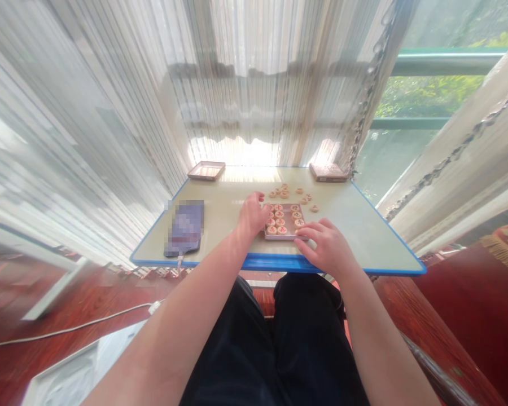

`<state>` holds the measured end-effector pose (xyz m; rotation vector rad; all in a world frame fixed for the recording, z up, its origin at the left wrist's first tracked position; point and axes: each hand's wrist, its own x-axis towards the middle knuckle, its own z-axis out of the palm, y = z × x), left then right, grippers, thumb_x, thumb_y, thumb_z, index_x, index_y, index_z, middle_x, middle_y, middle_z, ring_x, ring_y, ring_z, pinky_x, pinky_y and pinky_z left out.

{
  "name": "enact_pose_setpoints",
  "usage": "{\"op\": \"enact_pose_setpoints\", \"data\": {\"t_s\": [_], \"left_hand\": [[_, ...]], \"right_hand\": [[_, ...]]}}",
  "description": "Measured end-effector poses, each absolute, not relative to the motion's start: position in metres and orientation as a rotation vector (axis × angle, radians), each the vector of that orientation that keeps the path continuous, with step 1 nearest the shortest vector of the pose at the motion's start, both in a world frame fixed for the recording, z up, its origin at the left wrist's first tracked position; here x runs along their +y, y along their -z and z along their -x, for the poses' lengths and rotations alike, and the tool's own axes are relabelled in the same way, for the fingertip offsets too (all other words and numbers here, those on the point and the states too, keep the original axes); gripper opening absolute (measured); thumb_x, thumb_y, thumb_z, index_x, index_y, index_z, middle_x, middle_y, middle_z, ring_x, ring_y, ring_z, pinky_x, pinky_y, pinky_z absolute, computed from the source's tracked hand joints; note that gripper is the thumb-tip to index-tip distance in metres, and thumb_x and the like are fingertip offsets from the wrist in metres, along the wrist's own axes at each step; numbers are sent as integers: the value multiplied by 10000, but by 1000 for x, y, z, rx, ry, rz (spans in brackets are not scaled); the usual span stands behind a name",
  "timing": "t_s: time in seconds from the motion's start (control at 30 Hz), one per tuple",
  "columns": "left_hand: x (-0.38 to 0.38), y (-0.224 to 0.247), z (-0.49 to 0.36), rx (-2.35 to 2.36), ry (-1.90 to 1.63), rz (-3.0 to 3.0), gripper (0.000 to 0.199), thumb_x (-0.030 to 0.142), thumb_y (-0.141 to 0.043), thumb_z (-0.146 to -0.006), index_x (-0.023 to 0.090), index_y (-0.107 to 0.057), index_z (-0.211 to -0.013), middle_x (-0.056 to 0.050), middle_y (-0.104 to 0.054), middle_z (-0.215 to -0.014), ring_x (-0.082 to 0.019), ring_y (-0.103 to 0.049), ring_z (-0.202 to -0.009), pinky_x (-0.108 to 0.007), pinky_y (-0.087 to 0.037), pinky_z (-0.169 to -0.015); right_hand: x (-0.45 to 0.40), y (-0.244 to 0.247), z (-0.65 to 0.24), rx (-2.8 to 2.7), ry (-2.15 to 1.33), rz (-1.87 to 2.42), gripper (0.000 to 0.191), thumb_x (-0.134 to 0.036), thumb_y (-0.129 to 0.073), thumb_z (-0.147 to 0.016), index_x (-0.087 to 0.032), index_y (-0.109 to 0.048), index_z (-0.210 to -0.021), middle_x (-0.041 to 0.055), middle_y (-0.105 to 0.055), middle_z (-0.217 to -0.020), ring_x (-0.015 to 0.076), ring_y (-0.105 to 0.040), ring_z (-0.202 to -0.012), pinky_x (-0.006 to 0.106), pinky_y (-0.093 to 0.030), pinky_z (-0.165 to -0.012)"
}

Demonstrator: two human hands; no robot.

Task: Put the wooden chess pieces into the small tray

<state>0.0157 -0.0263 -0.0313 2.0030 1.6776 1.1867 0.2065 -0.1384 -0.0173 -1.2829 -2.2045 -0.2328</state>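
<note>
A shallow box (285, 237) near the table's front edge holds several round xiangqi pieces (281, 230). Red-marked ones fill two columns at its left, and dark-marked ones form a column at its right. My left hand (254, 216) is at the box's far left corner, fingers bent and apart, its thumb tip by the top-left piece. At the near right corner, my right hand (325, 243) has its thumb and fingers spread. One fingertip is against a piece (298, 231) there, partly covering it. Beyond the box lie several loose xiangqi pieces (284, 194).
An empty shallow tray (206, 171) sits at the table's far left corner, and a flat box (329, 172) at the far right. A blurred-out device (185, 228) with a cable (179, 264) lies at the left. Curtains (254, 84) hang behind the blue-edged table (368, 242).
</note>
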Motion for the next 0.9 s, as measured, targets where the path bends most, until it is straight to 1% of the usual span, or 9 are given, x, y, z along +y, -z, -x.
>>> {"op": "enact_pose_setpoints", "data": {"t_s": [0.37,0.57,0.77,0.9], "left_hand": [[-27,31,-15,1688,-1143,-2029,267,246,-516,-782,152,-592,-1020,-84,-652,-1026,-190,-615,-855,-297,-474,-820],[-28,30,-14,1674,-1146,-2034,260,237,-509,-776,149,-601,-1003,-89,-650,-1023,-186,-616,-835,-295,-476,-814],[-32,29,-15,1680,-1126,-2015,248,243,-507,-784,158,-599,-998,-88,-650,-1031,-193,-613,-898,-292,-471,-837],[-29,28,-12,1666,-1115,-1962,266,265,-506,-790,155,-595,-1015,-91,-648,-1054,-184,-617,-900,-281,-470,-840]], "right_hand": [[-138,19,-206,-2169,219,1304,193,-304,-540,-839,-179,-687,-835,56,-688,-884,206,-513,-801,340,-437,-805],[-138,19,-208,-2124,218,1282,229,-322,-536,-847,-166,-680,-933,74,-682,-892,217,-520,-826,347,-445,-810],[-138,20,-206,-2066,180,1238,205,-314,-549,-837,-181,-678,-925,71,-676,-887,221,-533,-847,356,-452,-828],[-115,9,-216,-1961,24,1269,225,-322,-532,-841,-196,-666,-971,53,-681,-915,202,-571,-864,340,-458,-835]]}}
